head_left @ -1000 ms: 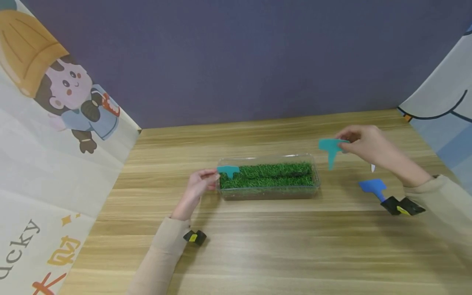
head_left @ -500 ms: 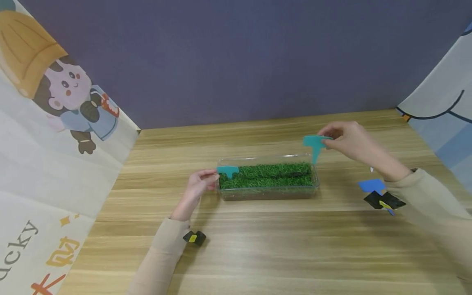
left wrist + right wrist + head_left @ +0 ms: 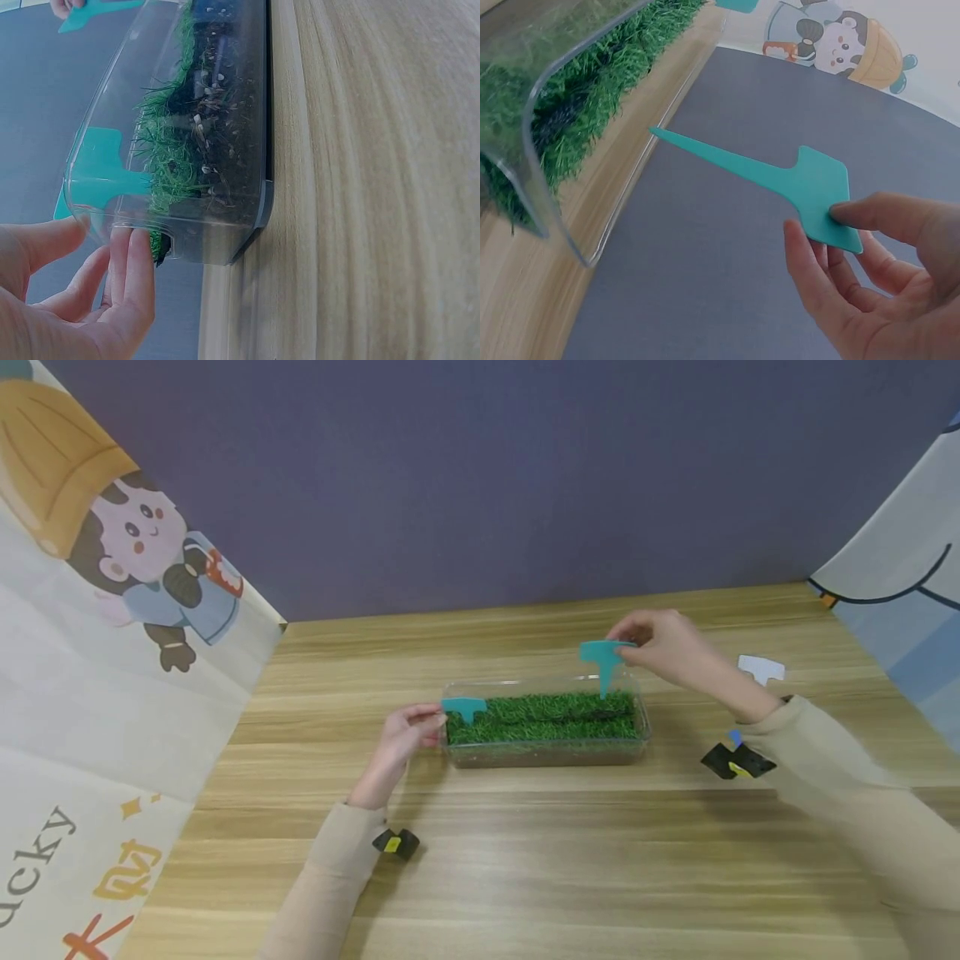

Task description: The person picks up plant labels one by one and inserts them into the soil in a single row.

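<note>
A clear plastic planter box (image 3: 547, 754) with dark soil and green grass (image 3: 558, 706) stands mid-table. At its left end, a teal T-shaped plant label (image 3: 464, 707) is stuck upright in the grass. My left hand (image 3: 405, 733) holds that end, fingertips on the end wall and thumb by the rim in the left wrist view. My right hand (image 3: 663, 643) pinches the head of a second teal plant label (image 3: 821, 191) between thumb and fingers. In the head view this label points stem down over the box's right end; whether its tip touches the grass is hard to tell.
A white plant label (image 3: 762, 668) lies on the wooden table (image 3: 525, 860) right of the box. Beneath the right wrist peeks a blue label (image 3: 736, 737), mostly hidden by the wrist camera (image 3: 737, 762). A dark panel (image 3: 510, 485) rises behind the table.
My right hand has carried the second teal label leftward from beside the box to over its right end. More of the white label shows, less of the blue one. My left hand stays put.
</note>
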`<state>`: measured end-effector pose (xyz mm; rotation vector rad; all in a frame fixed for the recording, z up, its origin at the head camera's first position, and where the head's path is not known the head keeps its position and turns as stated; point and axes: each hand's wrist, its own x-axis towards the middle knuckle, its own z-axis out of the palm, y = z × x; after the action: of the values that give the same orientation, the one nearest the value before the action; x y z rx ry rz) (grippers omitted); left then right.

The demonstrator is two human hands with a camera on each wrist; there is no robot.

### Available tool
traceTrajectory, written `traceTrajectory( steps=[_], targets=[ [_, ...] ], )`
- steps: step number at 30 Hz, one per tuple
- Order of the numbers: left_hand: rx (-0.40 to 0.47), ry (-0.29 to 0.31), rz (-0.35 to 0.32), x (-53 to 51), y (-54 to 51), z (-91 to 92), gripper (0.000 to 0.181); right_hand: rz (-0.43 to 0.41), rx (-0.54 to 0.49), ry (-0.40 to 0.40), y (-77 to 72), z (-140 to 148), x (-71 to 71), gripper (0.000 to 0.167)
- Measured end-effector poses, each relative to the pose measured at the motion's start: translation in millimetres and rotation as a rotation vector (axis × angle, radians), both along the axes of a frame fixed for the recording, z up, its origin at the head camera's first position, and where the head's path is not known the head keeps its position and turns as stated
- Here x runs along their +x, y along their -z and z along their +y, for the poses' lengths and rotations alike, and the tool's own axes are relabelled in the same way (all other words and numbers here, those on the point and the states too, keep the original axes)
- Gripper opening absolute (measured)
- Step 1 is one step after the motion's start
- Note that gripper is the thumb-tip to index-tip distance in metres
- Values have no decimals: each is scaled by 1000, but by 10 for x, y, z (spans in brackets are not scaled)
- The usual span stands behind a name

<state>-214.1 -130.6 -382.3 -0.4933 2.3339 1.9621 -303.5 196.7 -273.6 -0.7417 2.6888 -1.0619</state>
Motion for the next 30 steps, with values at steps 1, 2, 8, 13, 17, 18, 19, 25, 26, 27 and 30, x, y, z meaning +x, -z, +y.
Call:
traceTrajectory(
  steps=[1, 2, 8, 13, 17, 18, 19, 25, 26, 27, 30],
  targets=[
    [-4, 0, -5, -8, 4, 0, 33, 0, -2, -3, 4, -19, -2, 19],
    [-5, -3, -14, -14, 6, 1, 33, 2, -4, -7, 10, -38, -6, 19],
    [1, -8, -23, -22, 3, 10, 33, 8, -7, -34, 39, -142, -21, 17],
    [-2, -17, -37, -23, 3, 18, 33, 2, -13, -73, 54, -216, -22, 17],
    [-2, -24, -42, -26, 6, 24, 32, 8, -21, -81, 87, -287, -28, 16],
    [-2, -23, -42, -25, 5, 24, 32, 11, -21, -82, 97, -307, -31, 15],
    [-2, -20, -41, -23, 6, 24, 33, 14, -22, -83, 106, -327, -32, 14],
    [-4, -12, -37, -19, 0, 32, 33, 35, -26, -99, 153, -434, -33, 12],
    [-6, -12, -36, -20, -1, 34, 33, 37, -25, -102, 159, -447, -34, 12],
    [-8, -12, -35, -21, 2, 34, 32, 37, -26, -105, 162, -460, -33, 12],
    [-9, -13, -35, -23, 6, 37, 32, 34, -30, -116, 166, -503, -26, 12]
  ],
)
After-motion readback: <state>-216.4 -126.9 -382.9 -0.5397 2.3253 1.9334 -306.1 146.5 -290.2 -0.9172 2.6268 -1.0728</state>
